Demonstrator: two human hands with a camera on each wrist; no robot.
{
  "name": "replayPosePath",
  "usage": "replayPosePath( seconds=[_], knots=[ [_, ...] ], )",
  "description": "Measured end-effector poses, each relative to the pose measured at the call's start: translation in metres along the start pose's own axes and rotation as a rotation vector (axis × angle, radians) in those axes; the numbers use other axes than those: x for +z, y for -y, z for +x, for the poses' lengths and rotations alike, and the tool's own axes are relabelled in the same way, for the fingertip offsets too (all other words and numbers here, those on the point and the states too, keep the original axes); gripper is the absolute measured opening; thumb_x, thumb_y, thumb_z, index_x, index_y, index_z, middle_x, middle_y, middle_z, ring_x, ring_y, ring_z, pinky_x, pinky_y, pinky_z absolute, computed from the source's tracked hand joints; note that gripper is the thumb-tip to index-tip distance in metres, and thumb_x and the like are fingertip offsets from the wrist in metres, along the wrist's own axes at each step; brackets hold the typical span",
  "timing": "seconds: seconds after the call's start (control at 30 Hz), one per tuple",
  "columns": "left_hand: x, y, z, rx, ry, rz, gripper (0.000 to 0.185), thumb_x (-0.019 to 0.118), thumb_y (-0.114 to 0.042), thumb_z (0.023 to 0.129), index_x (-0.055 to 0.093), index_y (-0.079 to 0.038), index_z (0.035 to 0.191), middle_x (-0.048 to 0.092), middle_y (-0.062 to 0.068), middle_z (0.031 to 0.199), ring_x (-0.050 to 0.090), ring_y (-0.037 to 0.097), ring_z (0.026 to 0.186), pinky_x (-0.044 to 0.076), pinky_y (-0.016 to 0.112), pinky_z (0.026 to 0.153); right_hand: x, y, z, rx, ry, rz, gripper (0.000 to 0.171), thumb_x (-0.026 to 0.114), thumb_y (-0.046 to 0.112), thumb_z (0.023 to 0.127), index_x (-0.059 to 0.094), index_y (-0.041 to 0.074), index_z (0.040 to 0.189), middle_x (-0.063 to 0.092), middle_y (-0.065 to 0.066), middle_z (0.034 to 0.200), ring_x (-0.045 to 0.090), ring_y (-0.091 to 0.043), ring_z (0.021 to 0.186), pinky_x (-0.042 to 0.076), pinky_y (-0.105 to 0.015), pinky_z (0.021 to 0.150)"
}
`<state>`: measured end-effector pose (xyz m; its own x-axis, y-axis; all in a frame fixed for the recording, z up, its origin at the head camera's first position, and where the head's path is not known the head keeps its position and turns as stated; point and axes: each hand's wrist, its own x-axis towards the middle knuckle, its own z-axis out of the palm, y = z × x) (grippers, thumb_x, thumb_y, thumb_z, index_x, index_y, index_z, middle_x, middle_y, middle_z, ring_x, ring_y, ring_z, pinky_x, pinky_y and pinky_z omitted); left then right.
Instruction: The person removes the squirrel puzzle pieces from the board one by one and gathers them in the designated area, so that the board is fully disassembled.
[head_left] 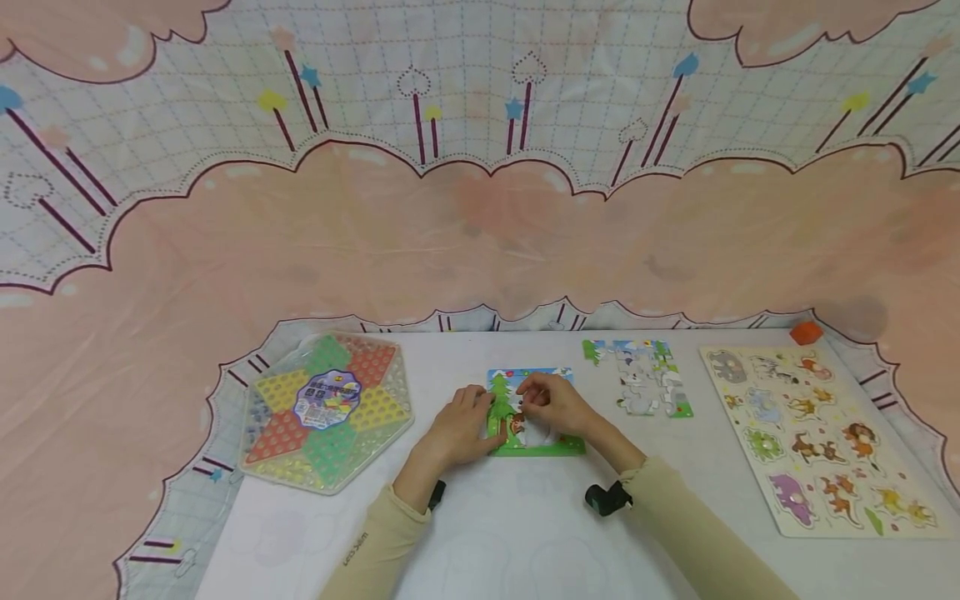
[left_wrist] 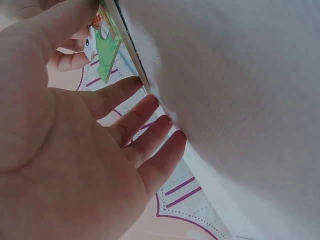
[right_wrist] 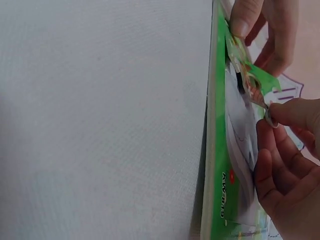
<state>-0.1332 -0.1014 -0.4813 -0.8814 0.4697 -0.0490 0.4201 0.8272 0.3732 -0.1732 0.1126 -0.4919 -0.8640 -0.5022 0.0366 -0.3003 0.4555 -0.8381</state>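
Here, 1 left hand (head_left: 459,427) lies flat, fingers straight, on 1 puzzle tray (head_left: 566,447) while 1 right hand (head_left: 553,404) pinches 1 piece (right_wrist: 260,95).

Soft, even light fills the head view; shadows under the hands are faint. Its wide lens bows the backdrop (head_left: 480,233) strongly toward the edges. Both wrist views look washed out, the white table (right_wrist: 100,120) nearly featureless. The left hand (left_wrist: 65,150) is close and blurred, perhaps simply out of focus.
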Motion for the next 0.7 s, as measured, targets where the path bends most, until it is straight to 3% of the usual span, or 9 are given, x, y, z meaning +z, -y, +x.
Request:
replayPosePath(
  seconds=[0.43, 0.7],
  knots=[
    [0.0044, -0.0013, 0.0001, -0.020, -0.024, 0.006, 0.070, 0.076, -0.038, 0.085, 0.049, 0.003, 0.135, 0.043, 0.020, 0.132, 0.043, 0.036, 0.124, 0.044, 0.047, 0.096, 0.0036, -0.0005, 0.0001, -0.055, -0.022, -0.040, 0.012, 0.062, -0.004, 0.090, 0.064, -0.003, 0.101, 0.063, -0.006, 0.085, 0.056, -0.012, 0.073, 0.049, -0.026, 0.067],
    [0.0047, -0.0023, 0.0007, -0.038, -0.010, 0.010, 0.073, 0.077, -0.040, 0.084, 0.047, 0.002, 0.136, 0.042, 0.020, 0.136, 0.041, 0.036, 0.126, 0.042, 0.048, 0.099, 0.0084, 0.0020, 0.0019, 0.015, -0.054, -0.074, 0.012, 0.061, -0.003, 0.091, 0.064, 0.000, 0.102, 0.061, -0.005, 0.085, 0.056, -0.013, 0.074, 0.049, -0.028, 0.069]
  ],
)
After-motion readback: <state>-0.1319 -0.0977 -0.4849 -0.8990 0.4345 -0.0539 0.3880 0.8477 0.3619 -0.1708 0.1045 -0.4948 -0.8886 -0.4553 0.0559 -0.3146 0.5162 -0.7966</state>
